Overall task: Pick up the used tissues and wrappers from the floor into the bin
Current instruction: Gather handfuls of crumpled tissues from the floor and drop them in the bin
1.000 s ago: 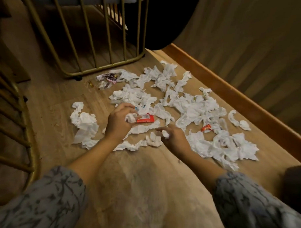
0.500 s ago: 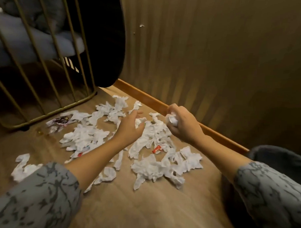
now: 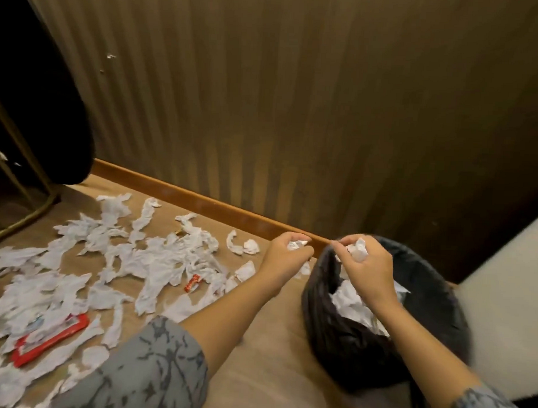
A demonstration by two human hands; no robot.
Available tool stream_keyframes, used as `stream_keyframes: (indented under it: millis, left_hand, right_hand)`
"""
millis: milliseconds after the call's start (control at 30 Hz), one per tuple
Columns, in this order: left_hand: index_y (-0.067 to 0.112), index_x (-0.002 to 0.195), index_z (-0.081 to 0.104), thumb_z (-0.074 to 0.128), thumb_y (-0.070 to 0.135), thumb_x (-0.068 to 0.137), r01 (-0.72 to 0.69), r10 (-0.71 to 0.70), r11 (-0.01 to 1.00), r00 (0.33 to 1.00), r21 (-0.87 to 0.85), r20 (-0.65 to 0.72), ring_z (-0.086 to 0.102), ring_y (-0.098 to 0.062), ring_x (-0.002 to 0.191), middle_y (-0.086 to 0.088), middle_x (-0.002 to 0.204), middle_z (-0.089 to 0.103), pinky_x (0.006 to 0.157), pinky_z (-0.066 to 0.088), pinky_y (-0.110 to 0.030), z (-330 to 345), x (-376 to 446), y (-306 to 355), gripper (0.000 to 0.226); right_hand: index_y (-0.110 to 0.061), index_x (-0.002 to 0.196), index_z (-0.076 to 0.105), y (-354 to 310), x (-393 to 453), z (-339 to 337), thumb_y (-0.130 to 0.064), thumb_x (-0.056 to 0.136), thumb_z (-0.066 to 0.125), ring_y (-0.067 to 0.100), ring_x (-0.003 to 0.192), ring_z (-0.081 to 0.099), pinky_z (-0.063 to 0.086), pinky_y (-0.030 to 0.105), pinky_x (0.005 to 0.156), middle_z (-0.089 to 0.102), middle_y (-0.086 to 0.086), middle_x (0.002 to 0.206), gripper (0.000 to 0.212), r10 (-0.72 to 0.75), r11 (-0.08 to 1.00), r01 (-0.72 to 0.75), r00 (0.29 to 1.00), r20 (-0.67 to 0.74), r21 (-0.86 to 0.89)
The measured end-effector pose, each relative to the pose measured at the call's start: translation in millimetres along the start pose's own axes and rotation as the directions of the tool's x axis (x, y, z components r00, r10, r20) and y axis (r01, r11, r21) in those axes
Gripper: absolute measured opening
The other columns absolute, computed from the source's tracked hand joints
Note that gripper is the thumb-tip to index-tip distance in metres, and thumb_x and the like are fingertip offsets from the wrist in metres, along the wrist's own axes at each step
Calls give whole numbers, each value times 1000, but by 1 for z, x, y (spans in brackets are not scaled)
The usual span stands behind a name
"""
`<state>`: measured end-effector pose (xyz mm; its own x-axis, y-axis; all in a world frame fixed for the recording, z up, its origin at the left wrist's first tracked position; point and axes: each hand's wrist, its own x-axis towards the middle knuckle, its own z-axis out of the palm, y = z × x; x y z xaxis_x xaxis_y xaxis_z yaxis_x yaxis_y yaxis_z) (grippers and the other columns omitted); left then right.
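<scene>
Wooden floor (image 3: 274,372) runs up to a skirting board under a ribbed brown wall; a bin (image 3: 387,354) lined with a black bag stands at the floor's right side, close to the skirting. A second ago both hands were down in the litter at the middle of the floor; they have since travelled right to the bin. Right hand (image 3: 367,270) is over the bin mouth, fingers curled round a crumpled tissue (image 3: 359,251). Left hand (image 3: 285,259) is just short of the bin's left rim, fingers curled on a small wad (image 3: 297,244), which appears to be tissue. White tissue already lies inside the bin. Judgement: one load is at the point of release, the right ready to drop, the left needing a little more travel right. Most of the work remains: tissues (image 3: 156,261) are strewn across the left half of the floor, with a small red wrapper (image 3: 193,283) among them and a larger red wrapper (image 3: 51,339) near the left edge.
</scene>
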<state>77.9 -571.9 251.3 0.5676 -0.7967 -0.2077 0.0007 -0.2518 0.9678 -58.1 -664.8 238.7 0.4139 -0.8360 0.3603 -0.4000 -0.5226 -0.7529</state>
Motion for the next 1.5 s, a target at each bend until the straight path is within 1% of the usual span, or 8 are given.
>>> stream_keyframes:
  millis: [300,433,667,900,1100,1267,1400,1500]
  left_hand:
    - [27,138,33,58,3,84,-53,-54,935,956,351,288,45,-22,119,-2,139,37,93,44,-27,88,12,-23,64]
    - [25,136,38,72,20,80,-125,23,920,963,371,267,44,-19,125,-2,143,40,99,42,-29,72,15,-26,65]
    - [23,120,58,69,24,83,-203,176,824,979,528,102,52,-10,112,3,124,57,93,49,-30,-68,19,-27,39]
    - [19,105,65,68,20,85,22,51,757,994,653,-93,61,-12,97,3,109,64,77,47,-21,-256,-16,-92,20]
    - [18,106,64,66,19,85,131,-77,767,991,629,-112,62,-18,97,-4,113,64,84,51,-29,-318,-14,-197,20]
    - [26,126,51,69,30,82,36,-100,738,993,674,56,42,-23,131,-6,139,45,102,35,-26,-284,10,-277,48]
    - [40,143,26,60,60,78,-134,-86,543,973,829,213,-11,-26,147,-2,161,-2,117,3,-57,-249,19,-320,76]
    - [37,136,36,44,73,82,-229,3,500,965,835,263,-13,-24,147,-2,161,0,117,-4,-54,-236,22,-350,66]
  right_hand:
    - [-25,82,57,86,-23,-34,-66,93,20,27,108,52,38,48,97,63,2,99,56,335,933,-350,928,-162,-78]
    - [-29,91,55,75,-15,-21,-53,98,32,32,136,34,-3,61,114,60,5,125,34,435,869,-443,896,-85,-221]
    - [-34,92,59,-24,14,44,-51,91,56,22,118,47,33,55,107,61,-6,110,17,71,993,-40,958,279,-115]
    - [-27,99,68,-102,-10,196,-51,86,62,14,102,58,50,40,88,66,-6,108,28,-37,999,41,792,609,7]
    - [-21,126,52,-65,-51,310,-59,80,65,28,118,52,45,40,93,56,8,132,61,124,978,64,592,797,-200]
    - [-43,151,12,3,-69,341,-80,58,69,38,145,-19,1,69,110,-15,9,161,115,281,875,234,471,837,-425]
    - [-41,152,8,50,-91,333,-86,61,58,36,140,-33,-10,67,109,-31,7,156,113,223,801,422,448,866,-425]
    - [-28,153,16,82,-122,314,-87,73,38,32,142,-30,-10,54,116,-24,10,158,102,171,809,413,514,841,-417]
